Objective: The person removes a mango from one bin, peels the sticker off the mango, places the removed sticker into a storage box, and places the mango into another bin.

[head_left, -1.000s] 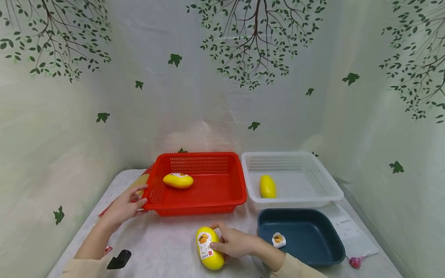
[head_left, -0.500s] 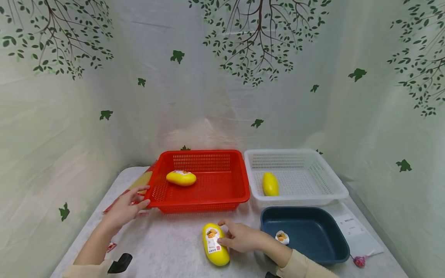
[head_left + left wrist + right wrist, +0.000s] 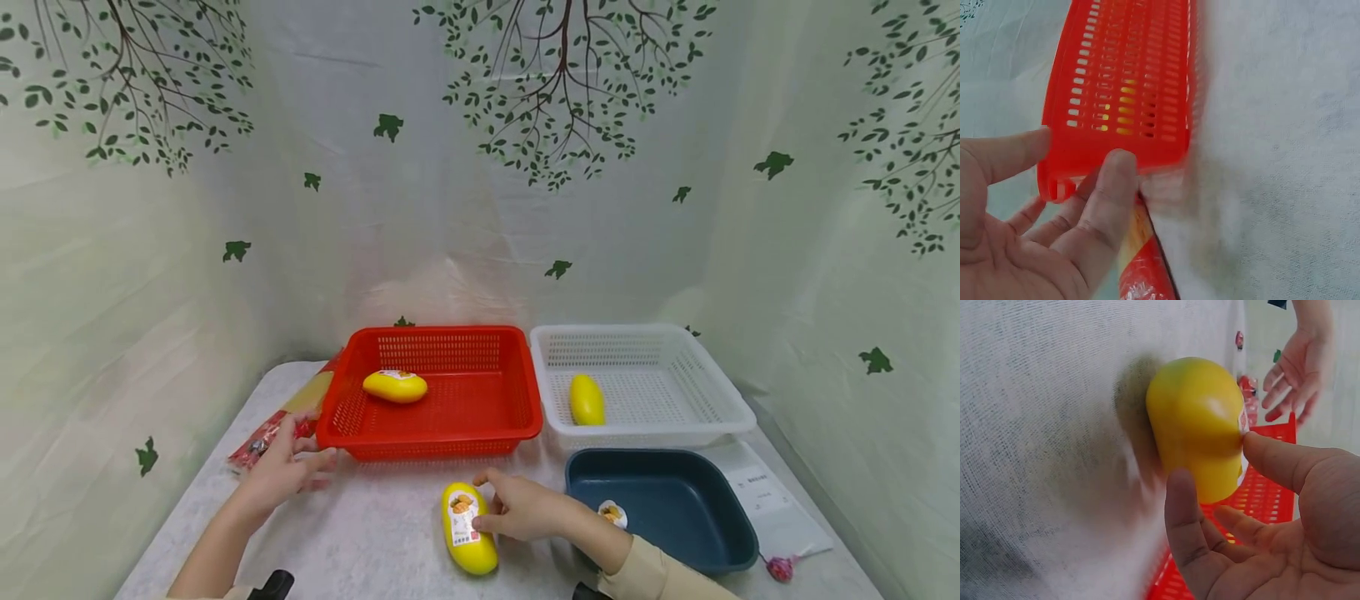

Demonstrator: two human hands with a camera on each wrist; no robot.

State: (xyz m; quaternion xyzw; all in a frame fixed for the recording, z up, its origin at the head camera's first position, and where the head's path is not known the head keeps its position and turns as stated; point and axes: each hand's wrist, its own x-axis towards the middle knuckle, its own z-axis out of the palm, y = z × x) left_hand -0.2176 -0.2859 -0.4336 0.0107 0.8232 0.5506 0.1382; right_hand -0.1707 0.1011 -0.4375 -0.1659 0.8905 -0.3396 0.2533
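Your left hand [image 3: 285,471] lies with relaxed fingers, holding nothing, at the near left corner of the red basket [image 3: 442,437], over a crinkly red and yellow packet [image 3: 288,414]. That perforated plastic basket holds one smooth yellow oval case [image 3: 395,386]. On the speckled table [image 3: 375,533], your right hand [image 3: 521,508] pinches a labelled yellow case [image 3: 468,527] with thumb and fingertips. The white mesh basket [image 3: 712,392] holds another yellow case [image 3: 587,399]; the solid dark blue tub [image 3: 712,533] holds a small white wrapper [image 3: 612,513].
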